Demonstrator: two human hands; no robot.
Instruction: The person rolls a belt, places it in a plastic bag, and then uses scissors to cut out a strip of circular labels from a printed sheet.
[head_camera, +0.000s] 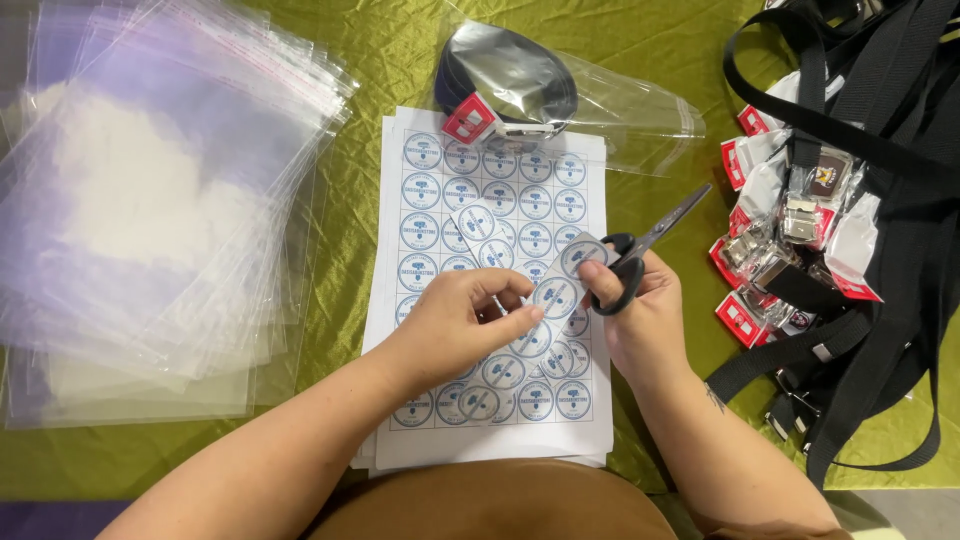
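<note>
The work in hand is cutting round labels apart: the left hand (455, 320) pinches a short cut strip of labels (556, 290) between thumb and fingertips, holding it up just above the printed label sheets (440, 180), while the right hand (640, 310) is closed around the black handles of the scissors (640, 255), whose blades point up and to the right, away from the strip and shut or nearly so (the tips lie close together). The strip's upper end touches the right hand's fingers, so both hands steady it. As I judge it, this is the moment between snips — the strip is free of the sheet but not yet divided into single labels; the next cut would call for the blades to open and line up in the gap between two circles, with the left hand keeping the paper taut. Another loose cut piece (478, 228) lies on the sheets higher up. The tabletop (350, 300) wears a shiny olive-green cloth. To the left sits a fanned stack of clear plastic bags (150, 200); above the sheets lies one bagged black belt (520, 85) with a red-and-white tag; to the right, a tangled heap of black straps and small packets (830, 230). Of the room beyond, nothing shows.
</note>
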